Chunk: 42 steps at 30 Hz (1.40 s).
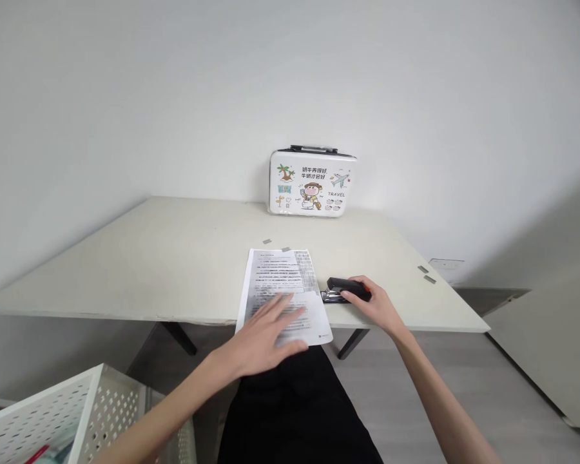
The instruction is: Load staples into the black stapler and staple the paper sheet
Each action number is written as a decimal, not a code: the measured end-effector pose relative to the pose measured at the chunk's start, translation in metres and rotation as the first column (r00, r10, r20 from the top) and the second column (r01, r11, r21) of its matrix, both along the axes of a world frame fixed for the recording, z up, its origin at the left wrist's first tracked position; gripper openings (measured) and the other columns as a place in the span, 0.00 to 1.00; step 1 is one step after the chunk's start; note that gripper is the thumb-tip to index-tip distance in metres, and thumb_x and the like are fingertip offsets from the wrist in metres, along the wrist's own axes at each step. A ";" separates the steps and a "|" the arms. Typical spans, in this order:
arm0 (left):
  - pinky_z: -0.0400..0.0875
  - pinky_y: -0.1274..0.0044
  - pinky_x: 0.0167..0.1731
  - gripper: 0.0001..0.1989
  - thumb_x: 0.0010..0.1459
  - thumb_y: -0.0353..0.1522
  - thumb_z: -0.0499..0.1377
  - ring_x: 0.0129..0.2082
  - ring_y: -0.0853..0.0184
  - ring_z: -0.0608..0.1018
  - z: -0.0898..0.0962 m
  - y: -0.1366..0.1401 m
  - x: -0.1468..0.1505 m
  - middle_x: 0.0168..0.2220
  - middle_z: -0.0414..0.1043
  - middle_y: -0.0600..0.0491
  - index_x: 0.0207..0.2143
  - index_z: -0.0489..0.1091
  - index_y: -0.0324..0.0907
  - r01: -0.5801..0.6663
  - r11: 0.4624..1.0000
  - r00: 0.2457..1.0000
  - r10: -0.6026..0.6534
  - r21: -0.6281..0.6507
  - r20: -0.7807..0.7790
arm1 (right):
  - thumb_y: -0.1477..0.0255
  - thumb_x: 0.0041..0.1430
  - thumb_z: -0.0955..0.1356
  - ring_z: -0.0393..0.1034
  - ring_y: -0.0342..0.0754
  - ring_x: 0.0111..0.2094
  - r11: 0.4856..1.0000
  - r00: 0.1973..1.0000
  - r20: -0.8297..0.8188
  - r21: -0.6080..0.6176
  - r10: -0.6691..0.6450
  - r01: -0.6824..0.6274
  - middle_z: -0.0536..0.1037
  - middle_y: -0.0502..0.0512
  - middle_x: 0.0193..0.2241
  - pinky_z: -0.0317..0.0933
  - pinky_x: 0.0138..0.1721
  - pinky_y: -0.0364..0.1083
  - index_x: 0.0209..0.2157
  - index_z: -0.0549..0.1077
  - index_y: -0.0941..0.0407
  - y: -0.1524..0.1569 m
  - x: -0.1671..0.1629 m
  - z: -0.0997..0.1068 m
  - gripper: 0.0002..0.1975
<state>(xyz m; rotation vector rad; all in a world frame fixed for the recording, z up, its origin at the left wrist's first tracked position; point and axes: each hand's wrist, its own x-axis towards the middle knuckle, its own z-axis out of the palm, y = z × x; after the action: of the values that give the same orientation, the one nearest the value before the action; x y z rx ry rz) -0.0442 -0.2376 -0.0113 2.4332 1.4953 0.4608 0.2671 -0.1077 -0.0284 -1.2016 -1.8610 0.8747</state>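
Observation:
Printed sheets of paper (270, 274) lie on the table, their lower end reaching over its front edge. My left hand (270, 335) is spread out over the lower part of the sheets, fingers apart; whether it presses on them I cannot tell. To the right of the paper is a black stapler (350, 288), its front end close to the sheets' right edge. My right hand (374, 303) grips the stapler's rear end, thumb at the near side and fingers over the top. Whether the stapler's jaw touches the paper is unclear.
The pale table (174, 258) stands against a white wall. A white cartoon-printed case (314, 183) with a black handle stands upright at the back. Small grey tape pieces (429, 279) stick to the tabletop. A white perforated basket (113, 406) is at lower left.

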 end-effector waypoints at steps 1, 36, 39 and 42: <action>0.59 0.54 0.70 0.34 0.72 0.53 0.53 0.75 0.48 0.55 0.005 0.012 -0.003 0.77 0.48 0.51 0.74 0.54 0.57 -0.016 1.000 0.999 0.016 -0.007 0.028 | 0.49 0.59 0.72 0.76 0.58 0.47 1.000 1.000 0.001 -0.001 0.000 0.000 0.83 0.57 0.43 0.68 0.47 0.53 0.45 0.77 0.52 0.000 0.000 0.000 0.22; 0.37 0.51 0.74 0.52 0.60 0.64 0.57 0.77 0.45 0.39 0.010 0.025 0.031 0.78 0.34 0.50 0.77 0.46 0.51 0.258 0.963 0.963 -0.263 -0.079 -0.066 | 0.50 0.60 0.73 0.77 0.57 0.47 1.000 0.999 -0.033 0.011 0.024 -0.024 0.84 0.56 0.43 0.68 0.49 0.52 0.45 0.77 0.52 0.001 0.001 0.003 0.21; 0.35 0.54 0.75 0.52 0.62 0.63 0.56 0.77 0.47 0.37 0.008 0.025 0.036 0.78 0.32 0.52 0.78 0.44 0.51 0.271 0.959 0.958 -0.277 -0.086 -0.074 | 0.50 0.60 0.73 0.76 0.57 0.47 1.000 0.999 -0.031 0.018 0.021 -0.020 0.83 0.56 0.43 0.68 0.50 0.51 0.44 0.77 0.52 0.001 0.001 0.003 0.22; 0.34 0.55 0.75 0.51 0.63 0.63 0.55 0.77 0.49 0.37 0.007 0.022 0.036 0.78 0.31 0.53 0.78 0.42 0.52 0.277 0.957 0.958 -0.282 -0.088 -0.054 | 0.50 0.60 0.73 0.76 0.57 0.48 1.000 0.999 -0.027 0.021 0.020 -0.020 0.83 0.56 0.44 0.68 0.50 0.52 0.45 0.77 0.52 0.001 0.002 0.001 0.22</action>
<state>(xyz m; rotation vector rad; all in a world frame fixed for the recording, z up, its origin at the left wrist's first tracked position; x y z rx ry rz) -0.0086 -0.2153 -0.0046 2.5631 1.1406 0.2595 0.2686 -0.1068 -0.0274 -1.1549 -1.8593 0.8760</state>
